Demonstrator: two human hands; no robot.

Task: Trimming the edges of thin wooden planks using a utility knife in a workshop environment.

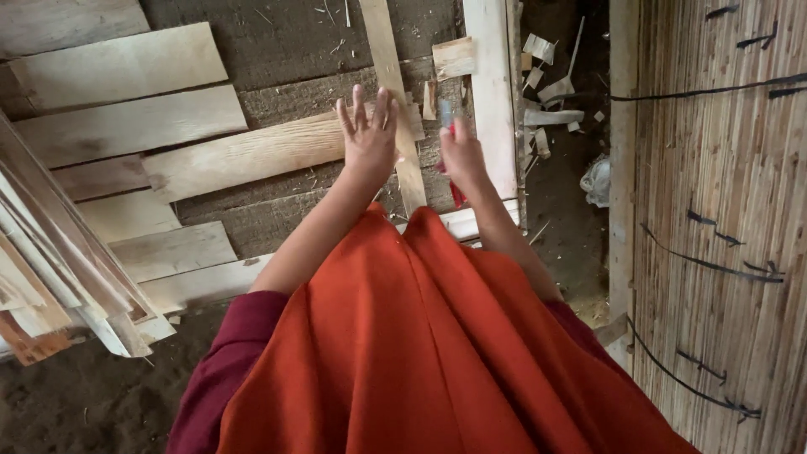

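Reed wall: a woven reed wall fills the right side, crossed by dark ties.
Orange cloth: a broad orange cloth covers the person's lap and the lower middle of the view, with dark red sleeves at both sides of it.
Floor: bare dark earth at lower left and between the boards, strewn with chips.
Board stack: a leaning bundle of thin boards stands at the left edge, ends towards the camera.
Loose planks: pale planks lie side by side at upper left, most running left to right.
White post: a pale upright timber runs down from the top, just right of the hands.
Long plank: a light plank lies across the floor and reaches under the left hand.
Narrow slat: a thin slat runs top to bottom over the long plank, between the two hands.
Offcuts: small wood scraps lie on the dirt right of the post, with a crumpled pale bag near them.
Left hand: the left hand is spread wide, fingers apart, palm down on or just above the long plank beside the slat; it holds nothing.
Right hand: the right hand is closed round a small tool.
Tool: the small tool has a red part and a greyish tip that pokes up above the fist, close to the white post; its kind cannot be told.
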